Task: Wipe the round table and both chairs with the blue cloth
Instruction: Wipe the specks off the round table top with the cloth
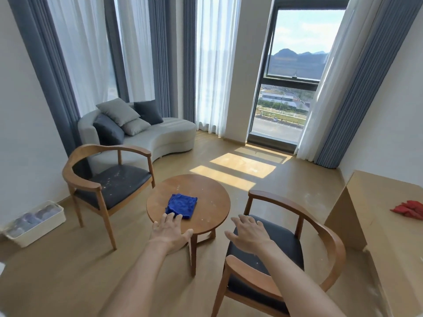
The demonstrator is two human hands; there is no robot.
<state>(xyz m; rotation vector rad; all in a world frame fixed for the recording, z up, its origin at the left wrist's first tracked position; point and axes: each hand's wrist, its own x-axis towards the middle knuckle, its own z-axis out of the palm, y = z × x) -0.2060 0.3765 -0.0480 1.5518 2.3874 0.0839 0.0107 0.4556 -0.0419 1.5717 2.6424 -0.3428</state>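
Note:
A folded blue cloth [181, 205] lies near the front left of the round wooden table [206, 186], whose top carries pale specks. My left hand [170, 229] reaches over the table's near edge, fingers spread, fingertips at the cloth's near edge. My right hand [248, 232] hovers open above the dark seat of the right wooden armchair [320, 227]. The left wooden armchair [109, 179] stands beside the table, its dark seat dotted with white specks.
A grey curved sofa [160, 136] with cushions sits behind the left chair. A white basket [34, 223] stands by the left wall. At the right is a wooden desk [377, 202] with a red cloth [409, 210]. Sunlit floor lies before the window [293, 88].

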